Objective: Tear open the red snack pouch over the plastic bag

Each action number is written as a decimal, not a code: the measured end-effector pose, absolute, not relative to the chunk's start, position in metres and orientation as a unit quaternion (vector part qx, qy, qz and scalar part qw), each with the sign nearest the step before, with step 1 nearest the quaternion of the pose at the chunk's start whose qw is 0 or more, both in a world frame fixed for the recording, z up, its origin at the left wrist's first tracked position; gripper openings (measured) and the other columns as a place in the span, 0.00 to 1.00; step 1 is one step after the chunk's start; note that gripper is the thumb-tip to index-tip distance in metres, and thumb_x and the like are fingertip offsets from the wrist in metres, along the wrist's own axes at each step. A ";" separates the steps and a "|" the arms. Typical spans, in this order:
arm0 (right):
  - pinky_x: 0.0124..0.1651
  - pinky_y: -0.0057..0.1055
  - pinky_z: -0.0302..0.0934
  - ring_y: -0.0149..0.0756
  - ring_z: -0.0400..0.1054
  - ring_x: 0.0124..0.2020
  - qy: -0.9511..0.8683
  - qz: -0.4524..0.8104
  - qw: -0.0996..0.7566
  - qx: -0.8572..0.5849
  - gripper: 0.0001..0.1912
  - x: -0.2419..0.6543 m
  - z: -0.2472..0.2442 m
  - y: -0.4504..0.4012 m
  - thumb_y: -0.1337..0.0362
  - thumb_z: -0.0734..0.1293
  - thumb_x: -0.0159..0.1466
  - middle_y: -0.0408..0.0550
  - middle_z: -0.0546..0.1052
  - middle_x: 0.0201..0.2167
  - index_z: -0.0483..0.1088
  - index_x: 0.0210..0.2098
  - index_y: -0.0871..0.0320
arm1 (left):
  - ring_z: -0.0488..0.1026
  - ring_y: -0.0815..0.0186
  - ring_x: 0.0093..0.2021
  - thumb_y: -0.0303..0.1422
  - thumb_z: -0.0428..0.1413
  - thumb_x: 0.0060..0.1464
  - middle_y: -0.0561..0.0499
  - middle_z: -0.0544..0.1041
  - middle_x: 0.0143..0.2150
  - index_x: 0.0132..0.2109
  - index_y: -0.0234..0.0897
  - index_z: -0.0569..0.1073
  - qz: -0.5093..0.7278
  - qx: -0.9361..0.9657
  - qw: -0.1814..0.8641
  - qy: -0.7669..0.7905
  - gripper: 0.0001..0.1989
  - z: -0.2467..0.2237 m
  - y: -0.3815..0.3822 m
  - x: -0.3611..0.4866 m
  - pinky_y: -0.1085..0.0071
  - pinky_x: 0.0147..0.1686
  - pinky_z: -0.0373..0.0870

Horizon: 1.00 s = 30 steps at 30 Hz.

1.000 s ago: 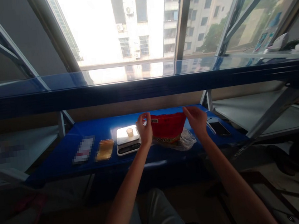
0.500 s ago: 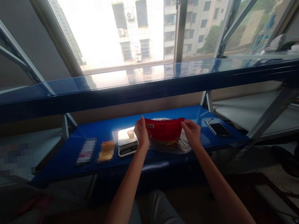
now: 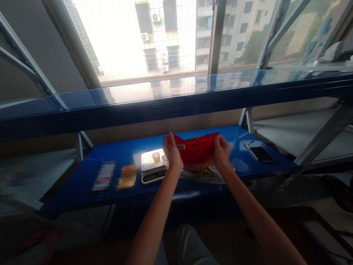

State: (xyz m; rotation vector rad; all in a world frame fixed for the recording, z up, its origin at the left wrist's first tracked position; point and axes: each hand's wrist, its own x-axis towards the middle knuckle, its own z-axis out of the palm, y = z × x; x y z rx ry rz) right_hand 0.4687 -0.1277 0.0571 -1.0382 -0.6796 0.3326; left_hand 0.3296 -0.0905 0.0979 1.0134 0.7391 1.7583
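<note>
Head view: the left hand (image 3: pixel 173 155) and right hand (image 3: pixel 222 150) pinch opposite top corners of a red printed pouch (image 3: pixel 197 150), seemingly to spread its edge, over clear plastic (image 3: pixel 209 177) beside the digital scale (image 3: pixel 148 163).

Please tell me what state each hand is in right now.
Left hand: closed, holding the red bag by its upper left corner.
Right hand: closed, holding the red bag's upper right corner.

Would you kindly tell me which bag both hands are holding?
The red bag, gripped near its top corners, unlike the golden bags and the clear bag.
</note>
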 end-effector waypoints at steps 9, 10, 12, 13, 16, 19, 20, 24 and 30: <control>0.38 0.33 0.64 0.33 0.66 0.31 -0.284 0.142 0.835 -0.449 0.21 0.469 0.074 -0.129 0.44 0.66 0.57 0.42 0.72 0.28 0.67 0.30 0.56 | 0.71 0.63 0.38 0.57 0.52 0.54 0.51 0.70 0.29 0.31 0.39 0.70 0.698 0.467 0.425 0.338 0.24 0.102 -0.087 0.316 0.68 0.37 0.67; 0.38 0.33 0.64 0.33 0.66 0.31 -0.280 0.143 0.841 -0.441 0.20 0.470 0.076 -0.129 0.44 0.67 0.57 0.42 0.72 0.28 0.67 0.30 0.56 | 0.71 0.63 0.39 0.57 0.51 0.55 0.50 0.70 0.30 0.32 0.40 0.70 0.691 0.478 0.424 0.338 0.24 0.102 -0.088 0.315 0.68 0.38 0.67; 0.38 0.33 0.64 0.33 0.66 0.31 -0.271 0.146 0.849 -0.430 0.20 0.470 0.079 -0.128 0.44 0.67 0.56 0.42 0.72 0.28 0.67 0.30 0.56 | 0.71 0.63 0.38 0.58 0.50 0.55 0.50 0.70 0.31 0.33 0.40 0.70 0.673 0.500 0.427 0.338 0.25 0.099 -0.093 0.314 0.68 0.37 0.67; 0.38 0.33 0.64 0.34 0.66 0.31 -0.270 0.150 0.848 -0.430 0.20 0.470 0.080 -0.128 0.44 0.67 0.56 0.42 0.72 0.28 0.67 0.30 0.56 | 0.71 0.63 0.37 0.59 0.49 0.55 0.49 0.70 0.31 0.33 0.40 0.69 0.663 0.508 0.432 0.339 0.25 0.096 -0.095 0.315 0.68 0.36 0.67; 0.37 0.34 0.63 0.35 0.66 0.30 -0.287 0.173 0.835 -0.437 0.21 0.466 0.081 -0.130 0.43 0.66 0.57 0.44 0.72 0.28 0.66 0.29 0.55 | 0.67 0.64 0.29 0.63 0.45 0.54 0.51 0.65 0.25 0.27 0.42 0.65 0.642 0.499 0.460 0.356 0.29 0.088 -0.100 0.320 0.67 0.31 0.65; 0.34 0.33 0.62 0.34 0.65 0.29 -0.324 0.188 0.813 -0.445 0.22 0.459 0.081 -0.133 0.42 0.65 0.58 0.43 0.71 0.27 0.66 0.28 0.56 | 0.63 0.66 0.23 0.65 0.43 0.53 0.52 0.62 0.21 0.22 0.43 0.60 0.665 0.433 0.480 0.374 0.30 0.082 -0.099 0.328 0.67 0.27 0.64; 0.33 0.33 0.61 0.33 0.63 0.27 -0.332 0.187 0.808 -0.449 0.23 0.456 0.081 -0.133 0.41 0.64 0.59 0.43 0.70 0.26 0.65 0.28 0.55 | 0.63 0.66 0.22 0.64 0.44 0.53 0.52 0.63 0.21 0.22 0.43 0.60 0.678 0.409 0.483 0.374 0.30 0.081 -0.097 0.330 0.67 0.27 0.65; 0.24 0.32 0.52 0.30 0.52 0.20 -0.342 0.124 0.775 -0.517 0.29 0.449 0.080 -0.133 0.36 0.56 0.62 0.38 0.59 0.18 0.56 0.20 0.53 | 0.70 0.65 0.25 0.59 0.46 0.56 0.50 0.71 0.24 0.24 0.41 0.65 0.709 0.304 0.516 0.371 0.27 0.077 -0.090 0.339 0.68 0.29 0.69; 0.20 0.32 0.44 0.29 0.47 0.16 -0.383 0.132 0.733 -0.547 0.33 0.451 0.076 -0.126 0.32 0.55 0.60 0.38 0.52 0.12 0.49 0.14 0.51 | 0.66 0.68 0.22 0.49 0.47 0.58 0.54 0.68 0.22 0.24 0.41 0.63 0.714 0.248 0.523 0.395 0.21 0.056 -0.078 0.343 0.69 0.26 0.66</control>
